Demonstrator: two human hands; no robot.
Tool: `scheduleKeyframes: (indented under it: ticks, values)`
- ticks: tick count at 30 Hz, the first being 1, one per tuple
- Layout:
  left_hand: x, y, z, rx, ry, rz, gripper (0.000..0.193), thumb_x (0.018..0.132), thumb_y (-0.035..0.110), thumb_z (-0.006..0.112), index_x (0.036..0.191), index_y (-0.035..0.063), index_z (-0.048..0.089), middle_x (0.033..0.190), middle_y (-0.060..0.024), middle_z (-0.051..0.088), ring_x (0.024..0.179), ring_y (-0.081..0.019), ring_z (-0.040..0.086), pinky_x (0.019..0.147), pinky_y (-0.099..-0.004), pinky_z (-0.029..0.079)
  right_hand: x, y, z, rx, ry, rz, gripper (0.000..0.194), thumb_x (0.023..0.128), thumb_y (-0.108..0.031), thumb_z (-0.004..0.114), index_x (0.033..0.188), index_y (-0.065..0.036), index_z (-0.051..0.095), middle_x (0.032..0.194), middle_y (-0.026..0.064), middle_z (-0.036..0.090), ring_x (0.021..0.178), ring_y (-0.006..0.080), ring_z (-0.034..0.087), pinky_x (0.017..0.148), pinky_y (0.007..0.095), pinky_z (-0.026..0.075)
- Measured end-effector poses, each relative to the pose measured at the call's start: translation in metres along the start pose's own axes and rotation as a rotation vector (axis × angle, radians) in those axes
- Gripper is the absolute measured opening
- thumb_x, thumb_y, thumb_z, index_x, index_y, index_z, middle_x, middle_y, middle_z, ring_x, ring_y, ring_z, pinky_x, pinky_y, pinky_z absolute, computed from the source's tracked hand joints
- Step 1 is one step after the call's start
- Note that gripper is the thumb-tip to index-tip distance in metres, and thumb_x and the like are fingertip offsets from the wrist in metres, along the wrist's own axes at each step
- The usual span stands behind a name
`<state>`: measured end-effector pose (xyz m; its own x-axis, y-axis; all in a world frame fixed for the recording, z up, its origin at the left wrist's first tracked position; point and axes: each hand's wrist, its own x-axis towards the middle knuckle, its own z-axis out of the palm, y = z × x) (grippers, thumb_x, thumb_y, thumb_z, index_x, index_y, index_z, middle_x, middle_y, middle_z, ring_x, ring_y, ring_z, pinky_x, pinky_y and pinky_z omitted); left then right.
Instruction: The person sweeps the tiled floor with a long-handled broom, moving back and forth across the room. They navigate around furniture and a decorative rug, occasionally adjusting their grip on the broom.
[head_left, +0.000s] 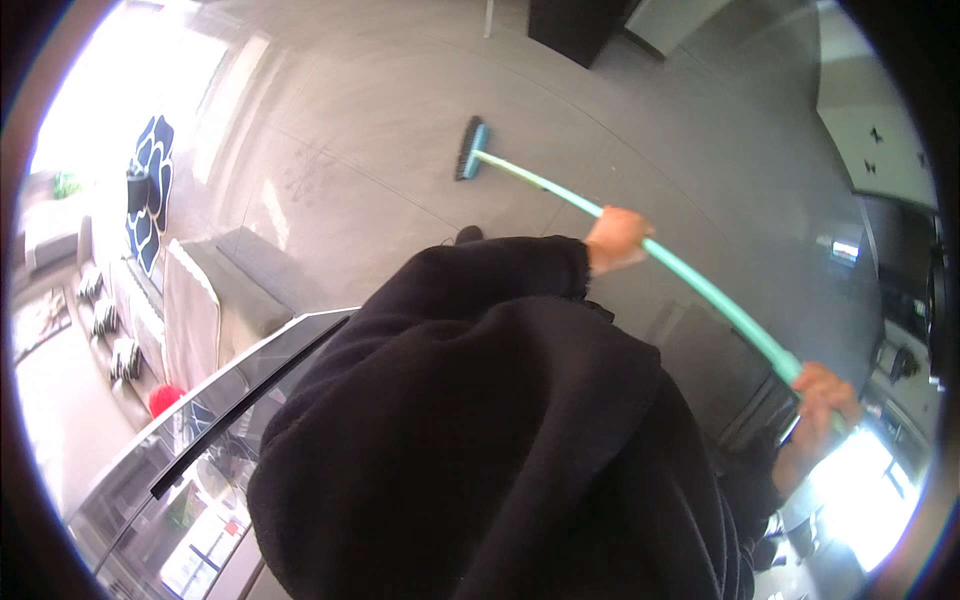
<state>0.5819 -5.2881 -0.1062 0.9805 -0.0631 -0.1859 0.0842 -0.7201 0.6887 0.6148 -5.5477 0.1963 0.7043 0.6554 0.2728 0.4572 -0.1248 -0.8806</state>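
Observation:
A push broom crosses the view, its blue head (474, 150) with dark bristles resting on the grey floor ahead of me. Its pale green handle (709, 292) slants from the head down to the lower right. Around the middle of the handle is my left hand (619, 238), fingers closed. My right hand (823, 403) grips the handle near its upper end, at the right side of the view. Dark long sleeves cover both arms, and the dark garment fills the lower middle. The tip of a dark shoe (470, 235) shows beyond my left sleeve.
At left stand a grey sofa (251, 289) with a light cover and a blue-petalled decorative panel (150, 191). A glass-topped table (217, 442) is close at my left side. Dark furniture (574, 30) stands ahead, and a white cabinet with butterfly shapes (870, 127) at right.

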Motion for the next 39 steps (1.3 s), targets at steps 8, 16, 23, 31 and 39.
scheduleKeyframes:
  ticks: [8,16,23,31,39]
  values:
    - [0.080,0.210,0.085,-0.269,0.034,0.410,0.012,0.079,0.021,0.066,0.088,0.0137,0.070,0.079,-0.0074,0.067,0.080,-0.0287,0.065,0.071,-0.0409,0.048,-0.092,-0.063,-0.144,-0.079,0.087,-0.121,0.014,0.085,-0.010,0.054,0.073,-0.012,0.048,0.066,-0.0001,0.055,0.065,0.0137,0.055,0.069,0.0315,0.042]
    - [0.027,0.216,0.046,-0.224,0.014,0.610,0.015,0.087,0.027,0.064,0.080,0.0129,0.064,0.073,-0.0067,0.063,0.074,-0.0281,0.063,0.068,-0.0430,0.047,-0.159,-0.080,-0.187,0.164,0.059,-0.215,0.012,0.088,-0.022,0.064,0.080,-0.015,0.057,0.072,-0.0060,0.064,0.068,0.0050,0.060,0.067,0.0202,0.045]
    - [-0.038,0.145,-0.007,-0.331,-0.005,0.553,0.007,0.080,0.017,0.069,0.084,0.0116,0.065,0.073,-0.0057,0.063,0.073,-0.0276,0.063,0.064,-0.0409,0.049,-0.109,-0.039,-0.192,0.400,-0.605,-0.258,0.014,0.087,-0.025,0.066,0.093,-0.013,0.062,0.089,0.0003,0.066,0.084,0.0101,0.063,0.082,0.0258,0.051]
    - [-0.129,-0.004,-0.032,-0.125,0.134,-0.014,0.023,0.088,0.021,0.064,0.072,0.0044,0.061,0.064,-0.0137,0.056,0.058,-0.0315,0.055,0.055,-0.0393,0.043,-0.021,0.024,0.023,0.700,-0.225,0.044,0.017,0.075,-0.001,0.062,0.067,-0.011,0.051,0.068,0.0055,0.063,0.060,0.0177,0.060,0.070,0.0347,0.050]
    - [-0.125,-0.047,0.022,-0.098,-0.118,-0.134,0.023,0.091,0.027,0.059,0.083,0.0073,0.065,0.072,-0.0143,0.062,0.068,-0.0328,0.061,0.063,-0.0409,0.046,-0.031,0.044,0.054,0.586,-0.168,0.202,0.026,0.077,-0.002,0.062,0.058,-0.012,0.047,0.064,0.0046,0.057,0.058,0.0157,0.056,0.066,0.0346,0.046]
